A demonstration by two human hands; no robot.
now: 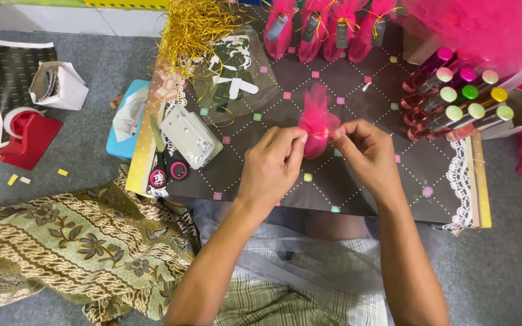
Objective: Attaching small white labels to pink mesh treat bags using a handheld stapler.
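Note:
A small bundle wrapped in pink tulle (316,115) stands on the dark patterned board (357,90) over my lap. A thin gold string (318,133) runs around its neck. My left hand (273,166) pinches the string's left end and my right hand (367,154) pinches its right end, both pressed close against the bundle. The bundle's lower part is hidden behind my fingers.
Several finished pink bundles (327,27) line the board's far edge. A box of slim bottles with coloured caps (454,99) sits at right, loose pink tulle (484,24) behind it. Gold string pile (197,27), clear bag (231,78), white plastic case (191,136) and pink-handled scissors (167,169) lie left.

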